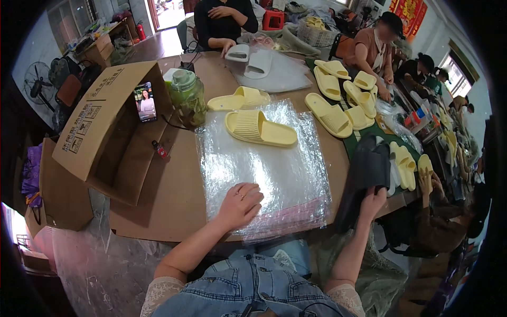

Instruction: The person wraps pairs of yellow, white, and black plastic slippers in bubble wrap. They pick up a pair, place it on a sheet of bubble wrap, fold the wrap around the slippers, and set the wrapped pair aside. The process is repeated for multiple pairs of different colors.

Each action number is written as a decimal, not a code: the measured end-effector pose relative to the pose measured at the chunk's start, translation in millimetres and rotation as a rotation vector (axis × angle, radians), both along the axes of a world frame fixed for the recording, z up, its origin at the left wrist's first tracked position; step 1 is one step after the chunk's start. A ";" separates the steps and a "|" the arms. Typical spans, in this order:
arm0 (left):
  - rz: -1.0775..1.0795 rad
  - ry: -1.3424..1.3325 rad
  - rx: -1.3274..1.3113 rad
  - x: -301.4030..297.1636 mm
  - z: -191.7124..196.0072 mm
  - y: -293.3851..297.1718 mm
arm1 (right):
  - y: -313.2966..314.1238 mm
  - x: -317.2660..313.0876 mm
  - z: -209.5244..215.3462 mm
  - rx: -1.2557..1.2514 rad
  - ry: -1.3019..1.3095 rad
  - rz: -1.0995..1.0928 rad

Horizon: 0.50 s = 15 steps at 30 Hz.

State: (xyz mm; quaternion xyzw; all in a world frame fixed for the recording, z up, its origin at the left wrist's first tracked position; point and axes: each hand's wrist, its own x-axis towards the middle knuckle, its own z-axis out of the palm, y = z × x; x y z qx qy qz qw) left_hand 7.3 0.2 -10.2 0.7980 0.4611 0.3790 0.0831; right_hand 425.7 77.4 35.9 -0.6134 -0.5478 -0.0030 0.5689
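My left hand (241, 205) rests on a stack of clear plastic bags (227, 158), fingers loosely bent and holding nothing. At the right edge of the table, my right hand (373, 203) grips a pair of black slippers (369, 166), which hang upright from it. A yellow slipper (261, 129) lies on the far part of the bags, toe strap to the left. Just behind it is another yellow slipper (240, 99), partly over the bags' far edge.
An open cardboard box (100, 121) with a lit phone (146, 101) stands at left. Near it are a green-filled jar (188, 98) and a small red-and-black bottle (159, 149). Several yellow slippers (330, 116) lie at right. Across the table a person touches white slippers (259, 63); others work at right.
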 end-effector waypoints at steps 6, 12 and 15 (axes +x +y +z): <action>-0.001 0.123 -0.112 -2.4 9.1 -3.7 | -22.6 -119.0 18.1 -0.195 -0.237 0.265; -0.045 0.152 -0.079 -4.3 1.0 -1.5 | -9.0 -149.0 -42.1 -0.461 -0.431 0.327; -0.043 0.101 -0.034 -4.9 -5.8 0.5 | -8.1 -154.1 -56.6 -0.429 -0.443 0.281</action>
